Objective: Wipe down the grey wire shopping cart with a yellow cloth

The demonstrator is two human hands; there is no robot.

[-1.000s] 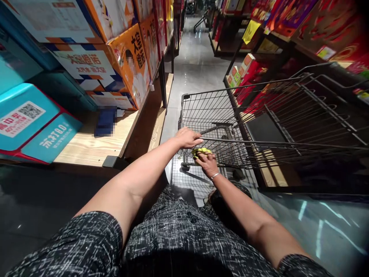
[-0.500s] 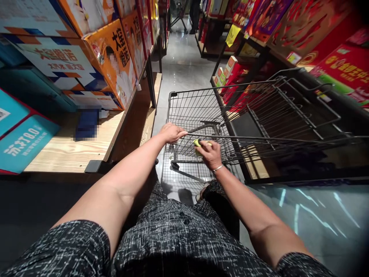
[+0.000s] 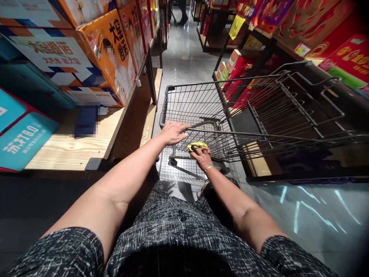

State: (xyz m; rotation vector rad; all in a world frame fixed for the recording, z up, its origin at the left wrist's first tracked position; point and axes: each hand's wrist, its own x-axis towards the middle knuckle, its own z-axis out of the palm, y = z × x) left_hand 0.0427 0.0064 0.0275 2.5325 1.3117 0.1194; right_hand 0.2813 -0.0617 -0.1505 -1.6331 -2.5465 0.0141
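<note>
A dark wire shopping cart [image 3: 198, 92] stands in front of me, its basket stretching off to the right. My left hand [image 3: 173, 133] lies on the near left corner of its rim, fingers stretched out and thumb apart. Lower down and to the right, my right hand [image 3: 203, 157] is closed on a yellow-green cloth [image 3: 201, 145], bunched at the fingers beside the near wire side. Part of the cloth is hidden by those fingers. Through the mesh the cart's lower frame shows.
On the left, a wooden shelf [image 3: 72, 156] bears orange boxes [image 3: 108, 57], a turquoise box [image 3: 25, 138] and a blurred dark blue item [image 3: 86, 121]. Red packages [image 3: 346, 61] fill the right shelving, close against the cart. Far down the aisle [image 3: 184, 50] a person's legs show.
My right hand has moved left and slightly down with the cloth. The fingers of my left hand have loosened from the rim and straightened. The distant person has shifted left.
</note>
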